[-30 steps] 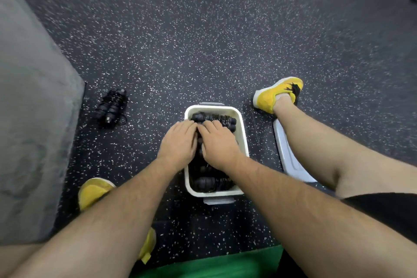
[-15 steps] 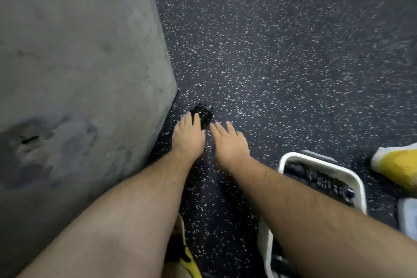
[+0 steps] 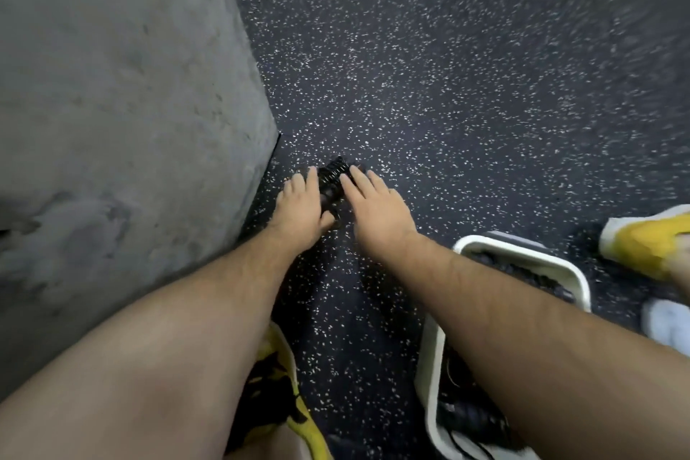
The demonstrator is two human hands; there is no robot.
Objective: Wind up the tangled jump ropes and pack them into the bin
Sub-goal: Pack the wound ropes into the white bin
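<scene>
1. The wound rope bundle lies on the speckled floor, close to the foot of the grey wall and well apart from the bin.
2. The left hand lies along the bundle's left side and the right hand along its right. Both hands have their fingers laid fairly straight against it, and as far as I can see neither is curled round it yet.
3. I think a lift with flat fingers like these could let the coils slip out between the palms. The bundle would then spring loose and need winding again.
4. A hold on the outer loops alone could pull a turn free and leave a tail dragging on the floor.
5. The bin sits off to the right, partly hidden under the right forearm, and dark ropes already fill much of it. A blind swing across could catch the white rim and tip or shove the bin.
6. With so much already packed, this bundle may ride high and roll out unless it is pressed down among the others.
7. The yellow shoe stands just beyond the bin, so a dropped coil could snag there.
</scene>
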